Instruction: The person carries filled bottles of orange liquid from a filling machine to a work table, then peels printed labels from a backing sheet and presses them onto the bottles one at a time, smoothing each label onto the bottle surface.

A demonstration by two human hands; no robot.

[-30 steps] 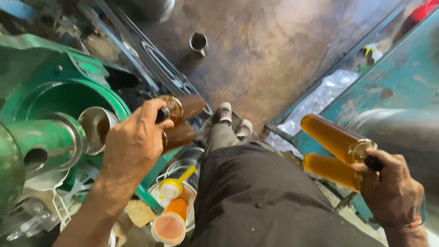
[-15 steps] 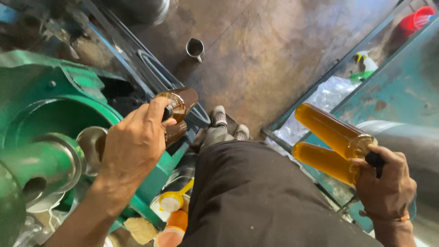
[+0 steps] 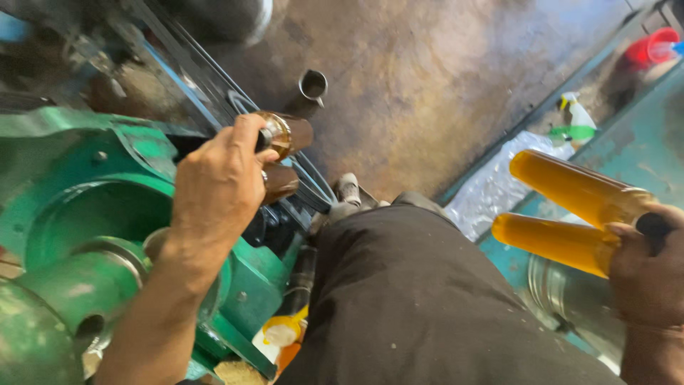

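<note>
I saw the left hand (image 3: 214, 189) raised over the green machine (image 3: 85, 235), its fingers curled shut around the necks of two dark brown bottles (image 3: 285, 153). One bottle sat above the other, both pointing away toward the floor, the upper one showing a gold band at its neck. The hand hovered just past the machine's upper edge, with the black belts (image 3: 214, 107) running close behind it and a dark gap between machine and leg below.

The right hand (image 3: 648, 274) was at the far right edge of my view, clenched around the capped ends of two yellow bottles (image 3: 570, 214). They lay nearly parallel, one above the other, tilted up and to the left, with a narrow slit of space between them. They hung over the teal counter (image 3: 641, 142) and just above a shiny metal cylinder (image 3: 570, 299); I could not tell whether the lower bottle touched it.

Between the hands I saw my dark trousers (image 3: 427, 299) filling the middle, a shoe (image 3: 348, 189) at the front. Beyond that the brown concrete floor (image 3: 442, 78) lay open and wide, holding only a small metal tube (image 3: 312, 85) standing well apart. A clear plastic sheet (image 3: 491, 189) lay along the counter's lower edge, and a white spray bottle (image 3: 576, 117) sat farther back. Low down beside the machine was a yellow-and-orange container (image 3: 285, 331).
</note>
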